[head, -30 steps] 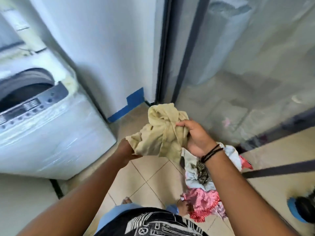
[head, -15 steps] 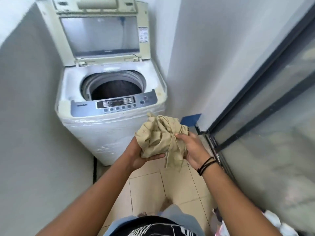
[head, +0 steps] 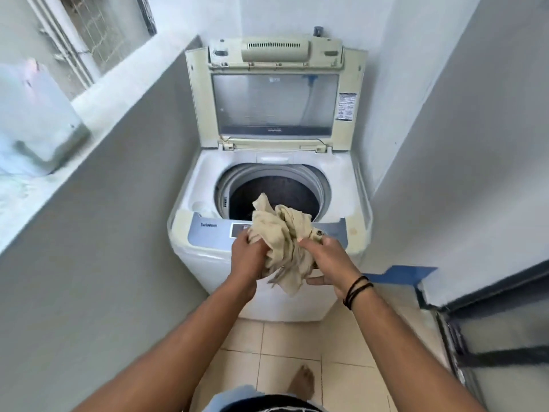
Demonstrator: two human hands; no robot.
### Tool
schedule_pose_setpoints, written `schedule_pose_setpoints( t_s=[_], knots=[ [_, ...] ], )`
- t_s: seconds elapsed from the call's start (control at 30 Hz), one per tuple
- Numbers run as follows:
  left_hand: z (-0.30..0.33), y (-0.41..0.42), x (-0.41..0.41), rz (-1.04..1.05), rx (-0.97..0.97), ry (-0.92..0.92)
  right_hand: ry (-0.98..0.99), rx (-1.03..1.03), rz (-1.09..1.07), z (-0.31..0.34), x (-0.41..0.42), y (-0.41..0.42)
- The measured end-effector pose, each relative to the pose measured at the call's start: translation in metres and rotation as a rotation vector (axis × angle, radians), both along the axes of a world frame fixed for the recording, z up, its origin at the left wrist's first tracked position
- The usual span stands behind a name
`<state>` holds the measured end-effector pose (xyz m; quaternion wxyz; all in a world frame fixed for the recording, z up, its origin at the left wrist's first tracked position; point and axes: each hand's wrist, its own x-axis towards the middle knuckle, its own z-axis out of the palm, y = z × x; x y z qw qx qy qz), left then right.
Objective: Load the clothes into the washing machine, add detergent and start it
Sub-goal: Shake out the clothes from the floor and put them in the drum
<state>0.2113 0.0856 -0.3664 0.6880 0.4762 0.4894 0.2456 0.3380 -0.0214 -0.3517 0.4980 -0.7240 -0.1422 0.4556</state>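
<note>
Left hand: your left hand grips the bunched cloth from the left side.
Right hand: your right hand clutches the same cloth from the right, black bands on the wrist.
Cloth: beige, crumpled, held up over the control panel.
Washing machine: the washing machine stands right ahead, lid up, dark drum open behind the cloth.

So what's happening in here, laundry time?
Yes. A person stands at a top-loading washing machine whose lid is propped open. Both the left hand and the right hand hold a bunched beige garment just over the control panel, at the front edge of the drum. It is not yet inside.
</note>
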Motion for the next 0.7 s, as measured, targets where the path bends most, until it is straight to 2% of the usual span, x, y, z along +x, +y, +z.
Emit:
schedule_pose_setpoints(
  t_s=[0.13,0.37,0.7],
  knots=[
    [-0.002,0.032,0.022,0.059,0.02,-0.017,-0.042,0.067,0.009,-0.001,0.018,0.033],
    [-0.002,0.083,0.062,-0.003,0.113,-0.053,-0.092,0.115,-0.034,-0.004,0.037,0.105],
    [-0.04,0.185,0.112,-0.166,0.156,0.065,-0.215,-0.054,-0.139,-0.046,0.083,0.196]
  ],
)
